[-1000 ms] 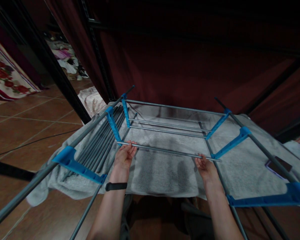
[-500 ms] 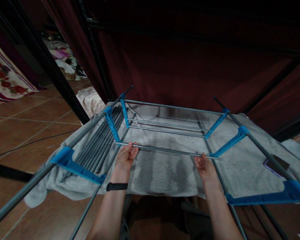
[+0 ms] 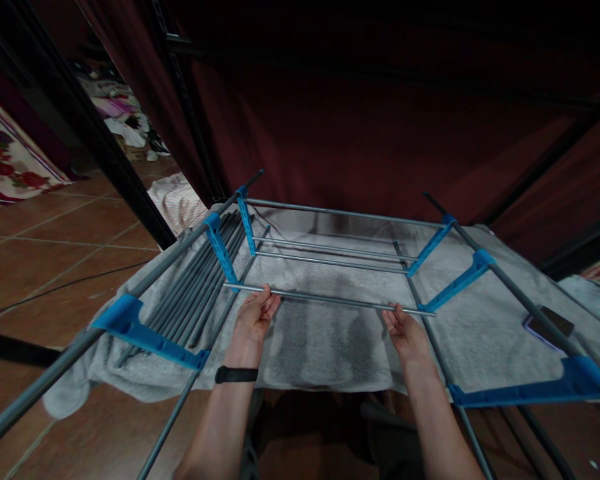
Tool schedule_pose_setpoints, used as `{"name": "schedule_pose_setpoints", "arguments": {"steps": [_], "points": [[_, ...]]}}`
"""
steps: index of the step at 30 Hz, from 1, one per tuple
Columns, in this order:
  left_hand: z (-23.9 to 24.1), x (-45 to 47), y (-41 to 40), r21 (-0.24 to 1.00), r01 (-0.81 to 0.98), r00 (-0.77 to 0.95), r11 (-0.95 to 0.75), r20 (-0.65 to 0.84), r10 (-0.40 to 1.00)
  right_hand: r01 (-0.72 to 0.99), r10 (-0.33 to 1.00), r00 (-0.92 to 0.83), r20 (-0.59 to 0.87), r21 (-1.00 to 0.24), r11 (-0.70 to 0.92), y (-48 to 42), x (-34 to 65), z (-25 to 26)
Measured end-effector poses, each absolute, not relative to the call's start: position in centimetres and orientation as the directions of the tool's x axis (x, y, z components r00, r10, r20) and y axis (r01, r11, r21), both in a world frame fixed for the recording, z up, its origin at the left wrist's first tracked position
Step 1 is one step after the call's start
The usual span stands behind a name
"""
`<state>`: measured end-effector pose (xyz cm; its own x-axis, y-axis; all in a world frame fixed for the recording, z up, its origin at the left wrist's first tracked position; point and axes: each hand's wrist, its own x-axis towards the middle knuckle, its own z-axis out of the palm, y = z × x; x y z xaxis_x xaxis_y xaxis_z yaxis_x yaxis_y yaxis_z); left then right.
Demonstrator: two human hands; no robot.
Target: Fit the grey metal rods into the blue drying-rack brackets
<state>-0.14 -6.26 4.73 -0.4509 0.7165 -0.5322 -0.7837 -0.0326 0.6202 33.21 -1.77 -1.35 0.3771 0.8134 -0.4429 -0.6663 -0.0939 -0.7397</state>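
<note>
Now pinching a thin grey metal rod (image 3: 325,298) at centre frame — left hand (image 3: 253,319) and right hand (image 3: 405,330) near its ends. Held level over a pale grey towel (image 3: 320,343).

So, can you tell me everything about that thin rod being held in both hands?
The thin rod is a slim, straight, silvery-grey bar with a slight sheen that looks like metal. It lies nearly level, crosswise above a grey towel. The left hand grips it near its left end and the right hand near its right end. Its tips reach the lower ends of the left blue bracket and the right blue bracket.
</note>
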Motion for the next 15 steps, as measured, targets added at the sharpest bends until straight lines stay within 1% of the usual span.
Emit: {"name": "schedule_pose_setpoints", "arguments": {"steps": [5, 15], "points": [[4.81, 0.23, -6.3, 0.61, -0.792, -0.446, -0.022, -0.554, 0.703, -0.671, 0.834, 0.36, -0.418, -0.737, -0.079, -1.85, 33.13, -1.61], [5.02, 0.73, -6.32, 0.578, -0.816, -0.41, -0.006, -0.571, 0.711, -0.722, 0.834, 0.293, -0.467, -0.68, -0.127, -1.75, 32.54, -0.65]]}}
